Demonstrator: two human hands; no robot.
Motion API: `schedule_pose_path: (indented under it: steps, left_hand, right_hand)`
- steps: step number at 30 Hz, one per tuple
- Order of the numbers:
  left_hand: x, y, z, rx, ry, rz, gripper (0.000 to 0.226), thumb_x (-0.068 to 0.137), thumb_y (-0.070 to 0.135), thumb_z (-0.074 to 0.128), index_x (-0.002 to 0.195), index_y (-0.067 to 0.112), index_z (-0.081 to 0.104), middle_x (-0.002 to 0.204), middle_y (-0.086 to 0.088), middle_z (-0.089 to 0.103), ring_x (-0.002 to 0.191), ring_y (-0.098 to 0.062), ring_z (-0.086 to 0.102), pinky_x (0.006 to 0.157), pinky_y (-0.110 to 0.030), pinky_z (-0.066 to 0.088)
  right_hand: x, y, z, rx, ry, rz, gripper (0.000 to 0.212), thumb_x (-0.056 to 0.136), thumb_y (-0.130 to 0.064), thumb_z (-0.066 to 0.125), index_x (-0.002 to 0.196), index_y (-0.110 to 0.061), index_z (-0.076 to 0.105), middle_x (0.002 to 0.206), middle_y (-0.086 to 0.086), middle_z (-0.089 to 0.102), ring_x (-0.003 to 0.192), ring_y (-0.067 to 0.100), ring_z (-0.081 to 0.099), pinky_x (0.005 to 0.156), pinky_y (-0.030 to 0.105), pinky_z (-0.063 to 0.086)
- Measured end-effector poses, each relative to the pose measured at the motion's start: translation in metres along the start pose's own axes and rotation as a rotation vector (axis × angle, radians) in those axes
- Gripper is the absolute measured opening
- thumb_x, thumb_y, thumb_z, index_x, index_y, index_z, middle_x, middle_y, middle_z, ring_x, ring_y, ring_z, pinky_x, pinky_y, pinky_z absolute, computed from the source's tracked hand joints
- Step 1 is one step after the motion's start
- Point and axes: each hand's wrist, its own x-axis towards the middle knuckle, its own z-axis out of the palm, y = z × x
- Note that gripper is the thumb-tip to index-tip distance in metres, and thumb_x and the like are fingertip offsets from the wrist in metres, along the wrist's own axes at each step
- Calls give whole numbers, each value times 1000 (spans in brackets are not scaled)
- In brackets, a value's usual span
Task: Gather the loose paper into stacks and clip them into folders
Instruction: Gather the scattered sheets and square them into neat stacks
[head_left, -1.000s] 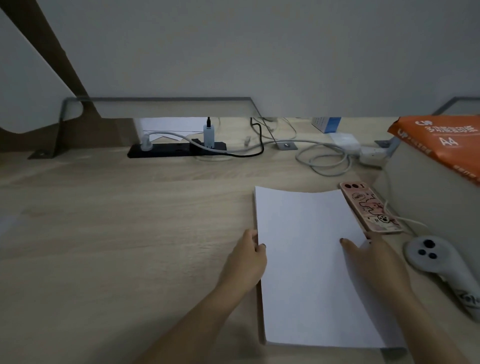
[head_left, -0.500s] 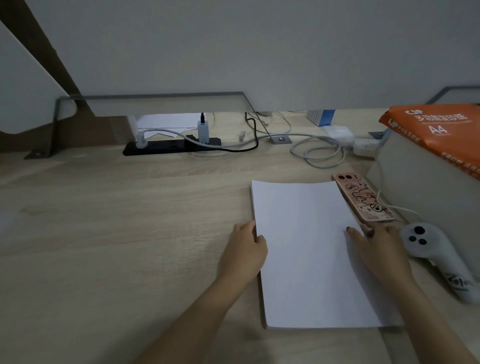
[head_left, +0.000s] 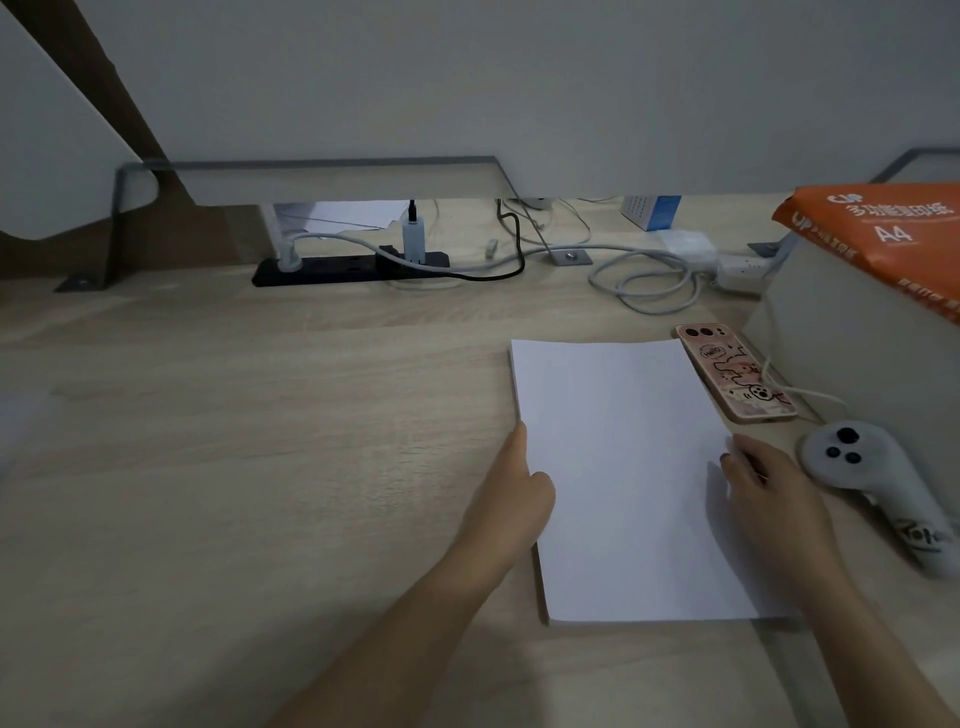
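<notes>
head view: white paper stack (head_left: 628, 467) lying flat on the wooden desk (head_left: 234, 467), right of centre. left hand (head_left: 511, 499) pressed against its 9 o'clock edge, fingers curled loosely, gripping nothing. right hand (head_left: 769, 499) at the 3 o'clock edge, fingertips (head_left: 730, 457) resting on the top sheet, grasp unclear. pink phone (head_left: 735, 374) touching the stack at 1 o'clock, white controller (head_left: 872, 483) just beyond the right hand.

Orange paper ream (head_left: 883, 234) cut off right.
</notes>
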Motion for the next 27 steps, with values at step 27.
schedule_pose_path:
  steps: [27]
  left_hand:
    - [-51, 7, -135, -152, 483, 225, 38, 88, -5, 42, 112, 18, 59, 113, 6, 59, 111, -8, 53, 85, -19, 39]
  right_hand:
    - [-76, -139, 111, 72, -380, -313, 33, 95, -19, 47, 127, -21, 52, 132, -2, 53, 124, 15, 47, 96, 22, 33]
